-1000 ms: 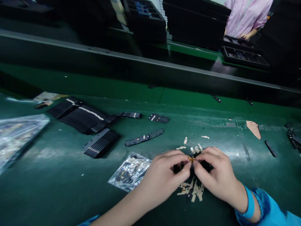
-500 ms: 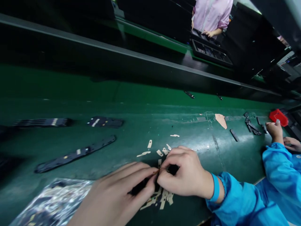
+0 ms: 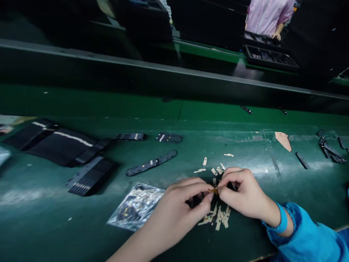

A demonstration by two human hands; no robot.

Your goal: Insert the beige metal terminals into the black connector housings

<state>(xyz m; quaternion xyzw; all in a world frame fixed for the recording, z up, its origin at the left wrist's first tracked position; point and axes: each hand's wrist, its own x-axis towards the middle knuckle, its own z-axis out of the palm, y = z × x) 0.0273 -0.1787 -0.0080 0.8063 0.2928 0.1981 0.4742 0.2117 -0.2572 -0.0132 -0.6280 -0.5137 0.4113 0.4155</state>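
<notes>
The step in hand looks like fine two-handed work on a small orange piece (image 3: 212,190), which sits at the centre of the clock, lifted over the counter (image 3: 240,145). To do it well, I judge that a light pinch at each end serves best: steady it from nine o'clock, make small, even movements from three, and avoid twisting, since something so slight could bend or spring loose. Working low over the pale pieces (image 3: 219,220) at six o'clock should keep any drop easy to find, though it could get lost among them. Whether the piece is being bent, peeled or parted is too small to tell.

The left hand (image 3: 185,207) reaches in from about seven o'clock, back upward, thumb and forefinger closed on the piece's left end. The right hand (image 3: 242,193) comes from four o'clock, wrist bent inward below a blue wristband (image 3: 283,218), its fingertips pinched at the other end. The two sets of fingertips almost meet. A clear bag (image 3: 133,207) lies between eight and nine o'clock, beside the left hand.
</notes>
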